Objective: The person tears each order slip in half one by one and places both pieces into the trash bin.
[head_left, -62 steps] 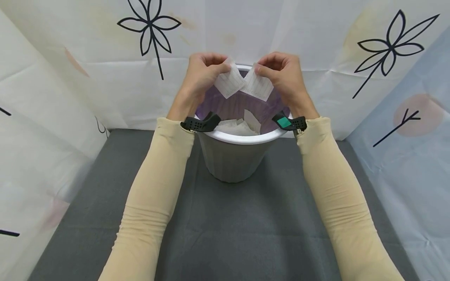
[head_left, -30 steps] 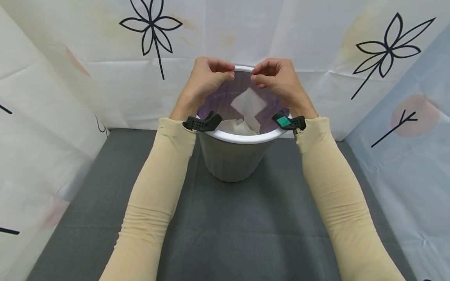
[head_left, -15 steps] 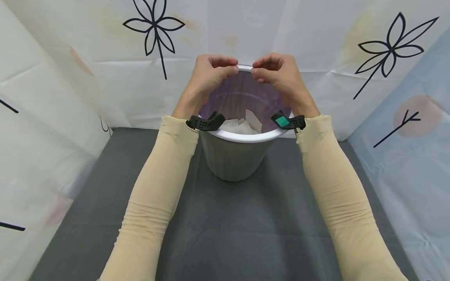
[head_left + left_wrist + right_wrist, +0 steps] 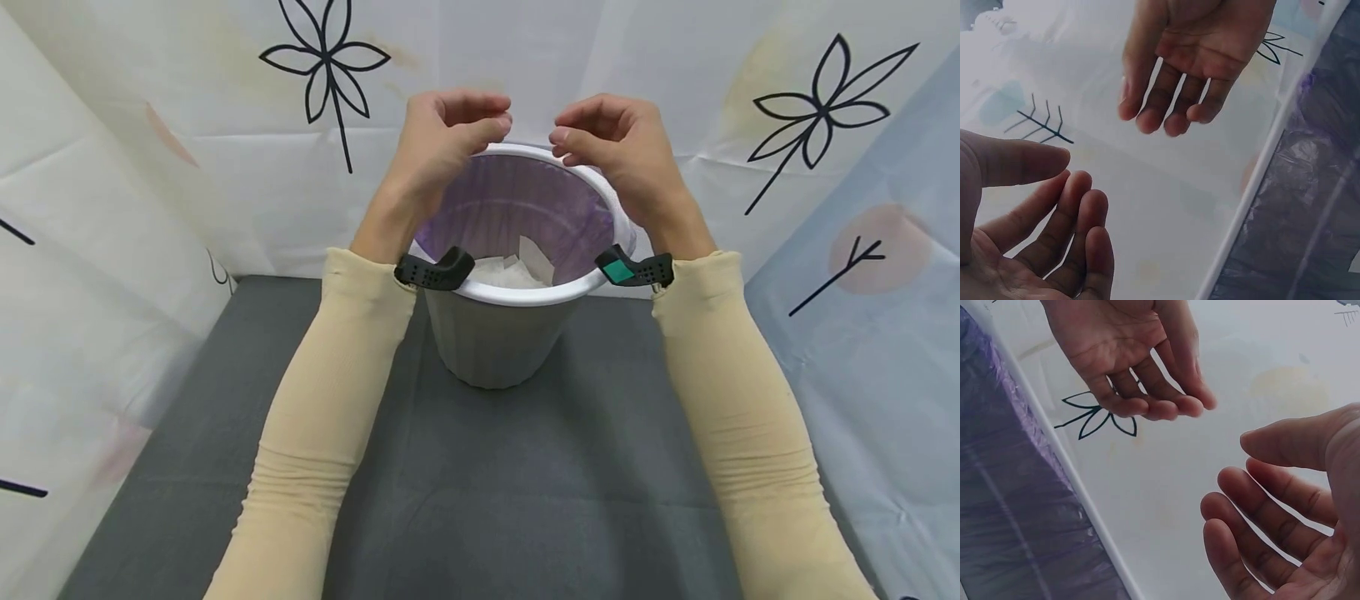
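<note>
Both hands hover over the back rim of a whitish-grey trash bin [image 4: 495, 346], which is lined with a purple bag [image 4: 525, 196]. The left hand [image 4: 441, 150] has its fingers loosely bent and holds nothing. To its right, across a gap, the right hand [image 4: 628, 158] is also bare, its fingers relaxed. Torn white paper pieces [image 4: 510, 273] lie inside the bin. In the left wrist view, the left hand [image 4: 1047, 240] and the opposite right hand [image 4: 1197, 62] show bare fingertips. The right wrist view shows the right hand [image 4: 1279, 515] with thumb and fingers apart.
The bin stands on a dark grey cloth [image 4: 517, 483] against a white backdrop [image 4: 195, 183] with black leaf drawings. More patterned sheeting hangs at the left and right. Each wrist wears a black strap [image 4: 427, 271].
Two seconds ago each hand pinched a piece of white paper; both let go, and paper was falling inside the bin a second ago. Since then the hands have risen and spread apart.
</note>
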The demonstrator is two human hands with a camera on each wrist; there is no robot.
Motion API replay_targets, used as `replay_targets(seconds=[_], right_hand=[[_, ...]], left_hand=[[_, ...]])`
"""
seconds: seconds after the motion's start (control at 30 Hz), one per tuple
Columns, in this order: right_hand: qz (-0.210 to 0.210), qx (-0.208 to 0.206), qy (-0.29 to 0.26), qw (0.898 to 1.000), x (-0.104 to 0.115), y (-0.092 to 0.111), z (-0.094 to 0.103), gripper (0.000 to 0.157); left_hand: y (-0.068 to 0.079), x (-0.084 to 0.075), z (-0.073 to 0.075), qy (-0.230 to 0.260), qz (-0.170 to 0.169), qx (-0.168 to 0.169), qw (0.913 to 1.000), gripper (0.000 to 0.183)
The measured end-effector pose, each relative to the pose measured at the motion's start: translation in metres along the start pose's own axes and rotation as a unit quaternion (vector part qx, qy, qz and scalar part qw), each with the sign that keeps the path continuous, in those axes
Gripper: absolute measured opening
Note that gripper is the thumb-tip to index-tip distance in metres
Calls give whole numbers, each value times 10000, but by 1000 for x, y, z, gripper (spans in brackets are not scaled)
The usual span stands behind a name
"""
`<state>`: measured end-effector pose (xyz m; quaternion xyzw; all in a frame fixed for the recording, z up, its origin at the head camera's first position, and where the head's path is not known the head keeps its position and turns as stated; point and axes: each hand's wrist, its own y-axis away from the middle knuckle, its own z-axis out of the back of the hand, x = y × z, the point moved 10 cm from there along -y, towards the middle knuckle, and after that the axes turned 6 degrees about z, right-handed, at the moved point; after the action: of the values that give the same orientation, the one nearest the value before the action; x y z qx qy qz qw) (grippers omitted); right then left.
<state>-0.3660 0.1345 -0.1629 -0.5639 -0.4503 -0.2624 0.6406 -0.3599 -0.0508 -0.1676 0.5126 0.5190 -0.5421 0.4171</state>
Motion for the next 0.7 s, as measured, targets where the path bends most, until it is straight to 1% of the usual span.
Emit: replay_targets(seconds=[0.1, 0.17, 0.27, 0.4, 0.47, 0.5, 0.53, 0.57, 0.63, 0.7], right_hand=[[111, 2, 36, 9999, 9, 7, 2, 13], [222, 33, 95, 9997, 15, 13, 4, 13], [512, 67, 312, 9982, 26, 26, 9, 11], [854, 6, 716, 9938, 40, 48, 19, 13], [1010, -46, 1109, 9887, 45, 60, 25, 15], [1133, -23, 1409, 9835, 47, 65, 27, 17], [1281, -10, 1747, 9762, 49, 71, 30, 19], [1432, 1, 2120, 9667, 50, 77, 32, 21], [1637, -101, 2863, 9440, 50, 89, 40, 24], [1749, -220, 3468, 9212, 46, 101, 49, 28]], left_hand=[[10, -10, 3, -97, -216, 5, 9997, 21], [19, -17, 7, -272, -383, -17, 9989, 22], [35, -27, 15, -589, -688, -114, 9958, 23], [58, -37, 33, -1073, -1187, -357, 9865, 23], [71, -39, 43, -1469, -1452, -560, 9768, 24], [77, -38, 50, -1646, -1547, -687, 9717, 25], [83, -37, 56, -1823, -1617, -830, 9663, 26], [89, -34, 63, -1980, -1661, -970, 9612, 27], [99, -26, 77, -2381, -1705, -1243, 9480, 30], [107, -15, 91, -2720, -1724, -1447, 9356, 33]])
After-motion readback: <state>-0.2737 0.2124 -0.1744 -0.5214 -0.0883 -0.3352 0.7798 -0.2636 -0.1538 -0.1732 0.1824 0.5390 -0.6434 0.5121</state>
